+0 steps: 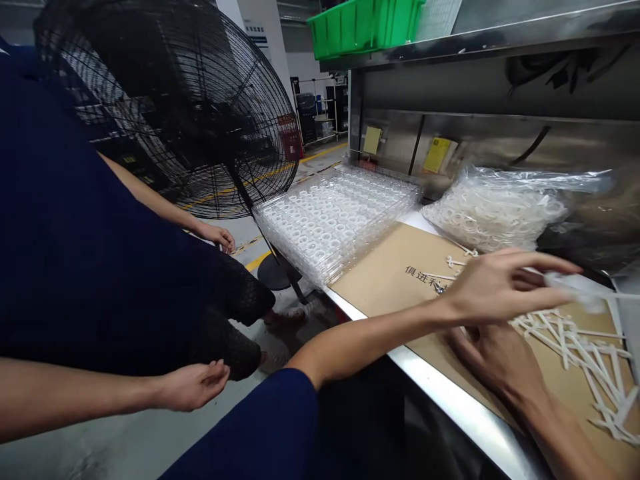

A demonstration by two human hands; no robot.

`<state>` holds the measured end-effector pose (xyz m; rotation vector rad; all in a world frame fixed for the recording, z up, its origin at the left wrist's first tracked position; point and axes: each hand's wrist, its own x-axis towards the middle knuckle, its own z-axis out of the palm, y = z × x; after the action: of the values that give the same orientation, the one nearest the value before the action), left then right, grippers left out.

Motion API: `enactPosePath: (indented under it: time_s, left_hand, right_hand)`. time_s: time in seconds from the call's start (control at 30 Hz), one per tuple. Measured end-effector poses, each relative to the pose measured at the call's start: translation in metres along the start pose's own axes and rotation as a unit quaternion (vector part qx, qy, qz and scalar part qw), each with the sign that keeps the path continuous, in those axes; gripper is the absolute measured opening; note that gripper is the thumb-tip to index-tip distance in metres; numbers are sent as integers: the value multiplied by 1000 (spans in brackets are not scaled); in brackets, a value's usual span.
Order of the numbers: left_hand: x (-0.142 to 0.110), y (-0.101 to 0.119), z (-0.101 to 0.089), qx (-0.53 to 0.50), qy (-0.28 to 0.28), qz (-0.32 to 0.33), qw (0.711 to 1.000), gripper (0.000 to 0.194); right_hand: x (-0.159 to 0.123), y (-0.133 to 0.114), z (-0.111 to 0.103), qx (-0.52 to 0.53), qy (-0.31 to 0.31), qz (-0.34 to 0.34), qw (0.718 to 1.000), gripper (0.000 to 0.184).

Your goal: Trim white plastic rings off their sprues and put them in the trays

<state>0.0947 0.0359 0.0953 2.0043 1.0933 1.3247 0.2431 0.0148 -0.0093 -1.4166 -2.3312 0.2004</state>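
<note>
A stainless-steel surface (440,390) runs along the right of the frame, carrying a brown cardboard sheet (395,273), stacked clear trays of white rings (335,220) and a plastic bag of white rings (495,213). White plastic sticks (575,347) lie on the cardboard at lower right. The left hand (505,280) stretches above them, fingers extended, a blurred whitish piece (573,290) at the fingertips; any pinch cannot be told. The curled right hand (485,360) sits just over the cardboard.
</note>
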Motion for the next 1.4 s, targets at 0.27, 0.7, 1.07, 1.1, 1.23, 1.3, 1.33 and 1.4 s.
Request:
enactPosePath:
  time_s: [0.27, 0.7, 1.07, 1.1, 1.23, 1.3, 1.33, 1.4]
  left_hand:
    - [-111, -98, -86, 69, -14, -98, 993, 22]
    - [-122, -107, -103, 220, -95, -75, 968, 22]
    - [-107, -104, -93, 138, -5, -95, 986, 17]
    - [-106, -104, -91, 122, 7, -98, 988, 18]
    - [-106, -103, -83, 54, 59, -92, 993, 19]
    - [-108, -102, -79, 21, 86, -89, 992, 19]
    - [-109, -102, -78, 7, 97, -88, 991, 19]
    - [-112, -101, -77, -19, 105, -90, 990, 19]
  right_hand:
    - [5, -9, -2, -124, 49, 59, 989, 45]
    - [1, -11, -4, -134, 27, 57, 989, 43]
    - [-9, -12, -2, -26, 60, 24, 998, 52]
    - [-10, -15, -3, 0, 59, 29, 998, 51]
    - [-12, -28, -13, 149, -3, 99, 984, 44]
    - [-13, -36, -21, 261, -73, 118, 955, 41]
    - [-13, -41, -26, 320, -112, 122, 933, 40]
    - [-13, -51, -32, 418, -174, 134, 882, 39]
